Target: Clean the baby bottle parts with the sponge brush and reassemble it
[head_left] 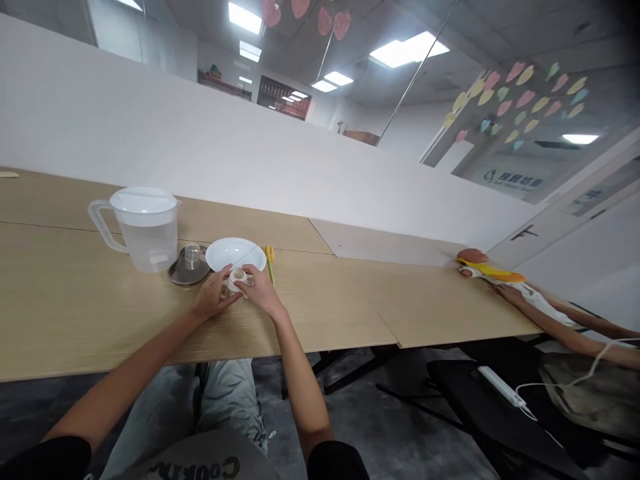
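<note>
Between my two hands, just in front of the white bowl [223, 248], is what looks like a baby bottle [237, 274] with a white collar and a pale teat-like top. My left hand [214, 293] wraps round its left side. From the right, the fingers of my right hand [260, 291] close on the collar. Most of the bottle's body is hidden by my hands. Left of the bowl, a clear cap [193, 255] stands on a round metal tray [186, 275]. A yellow-and-green utensil [270, 255], its kind unclear, lies right of the bowl.
A lidded clear plastic jug [150, 237] with liquid stands at the left. The wooden table [330, 300] runs along a white wall. Far right, another person's arms [550, 327] reach to a doll [473, 256] with yellow and white cloth. A white power strip [500, 387] rests on a black chair.
</note>
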{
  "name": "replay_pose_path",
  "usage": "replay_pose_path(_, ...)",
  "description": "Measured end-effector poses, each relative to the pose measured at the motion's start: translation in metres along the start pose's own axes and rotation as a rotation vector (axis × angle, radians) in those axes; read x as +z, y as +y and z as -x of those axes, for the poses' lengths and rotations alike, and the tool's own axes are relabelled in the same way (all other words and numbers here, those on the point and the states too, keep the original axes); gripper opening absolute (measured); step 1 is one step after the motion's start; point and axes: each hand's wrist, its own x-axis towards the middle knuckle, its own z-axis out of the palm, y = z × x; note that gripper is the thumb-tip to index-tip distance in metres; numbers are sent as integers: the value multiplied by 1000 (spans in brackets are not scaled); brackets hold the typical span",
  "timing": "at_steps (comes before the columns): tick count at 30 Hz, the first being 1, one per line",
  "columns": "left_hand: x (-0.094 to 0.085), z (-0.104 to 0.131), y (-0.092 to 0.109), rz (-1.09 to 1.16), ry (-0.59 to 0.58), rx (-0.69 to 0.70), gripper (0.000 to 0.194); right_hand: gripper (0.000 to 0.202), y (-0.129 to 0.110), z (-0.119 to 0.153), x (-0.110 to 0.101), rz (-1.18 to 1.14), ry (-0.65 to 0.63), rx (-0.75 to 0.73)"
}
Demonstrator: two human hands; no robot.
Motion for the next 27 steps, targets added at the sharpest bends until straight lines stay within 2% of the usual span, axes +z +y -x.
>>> replay_pose_path(5,-2,-1,1,-16,8,7,73,35,-3,2,3,102,1,38)
replay_pose_path(9,-3,-3,2,-24,28,26,67,37,-12,9,4,325,36,83)
replay_pose_path(13,-1,-5,-1,-16,58,37,66,31,-22,21,6,533,51,90)
replay_pose_path(18,7,-3,-13,-18,104,10,44,28,-38,31,17,756,90,61)
replay_pose_path(23,10,0,-19,-10,120,28,35,24,-42,27,31,800,130,-59)
replay_pose_path(27,6,1,-14,-36,115,59,42,27,-35,13,25,725,159,-83)
